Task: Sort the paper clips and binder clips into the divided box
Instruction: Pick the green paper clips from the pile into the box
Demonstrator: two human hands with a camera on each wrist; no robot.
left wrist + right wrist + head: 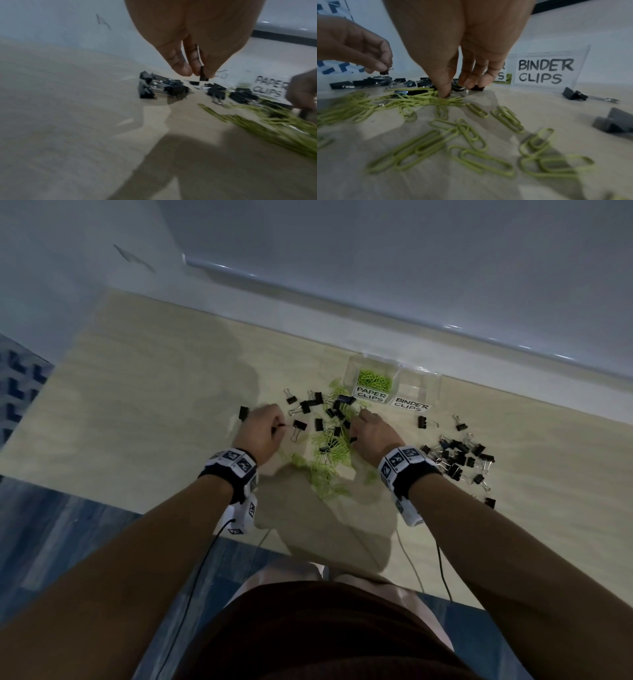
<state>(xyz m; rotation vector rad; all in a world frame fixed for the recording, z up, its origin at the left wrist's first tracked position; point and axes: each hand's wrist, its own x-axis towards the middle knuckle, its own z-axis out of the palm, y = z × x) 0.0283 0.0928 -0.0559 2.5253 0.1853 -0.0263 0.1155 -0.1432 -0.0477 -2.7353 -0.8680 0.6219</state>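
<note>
Your left hand (197,44), upper centre, pinched black binder clip (203,75) above pile, ready for box (419,385). Your right hand (462,56) dug fingertips (444,90) into mixed heap; grip on anything unclear. Paper clips (471,135) filled foreground.

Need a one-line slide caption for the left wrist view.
Left hand pinches a black binder clip above scattered binder clips and green paper clips.

The divided box (394,385) stands beyond the right hand (375,433), loose paper clips (330,450) between both hands (binder clips (455,460) heaped rightward).
</note>
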